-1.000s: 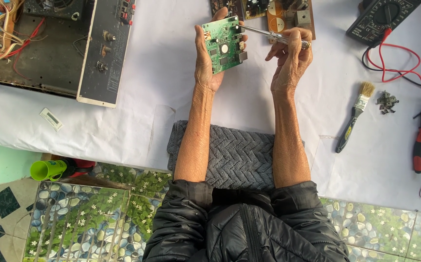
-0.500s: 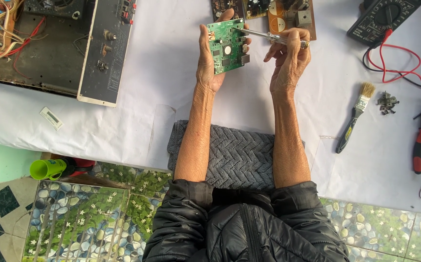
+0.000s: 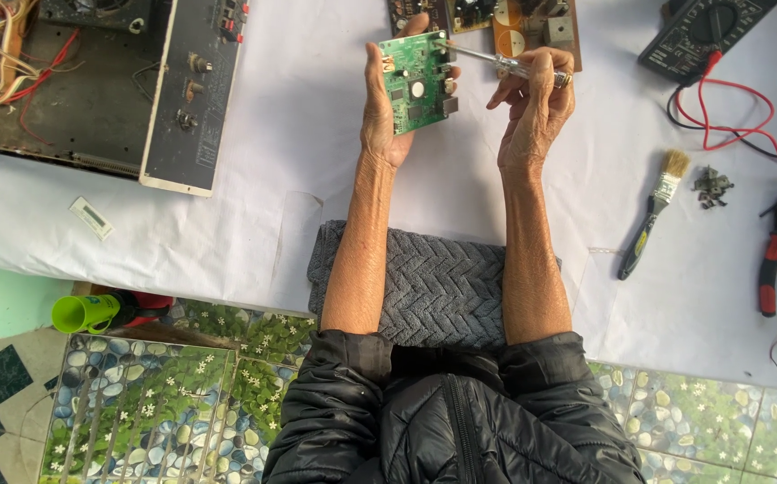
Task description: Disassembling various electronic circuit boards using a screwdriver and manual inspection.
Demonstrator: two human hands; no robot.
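left hand grips flat green circuit board | right hand pinches slim metal screwdriver, tip on board | multimeter cut off at top edge

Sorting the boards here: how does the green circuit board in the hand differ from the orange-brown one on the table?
The green circuit board is held up, tilted, in the left hand; the orange-brown circuit board lies flat on the white cloth. The green one shows whole, with small flat parts; the orange-brown one is cut off by the frame and carries bulkier parts. Both are populated boards.
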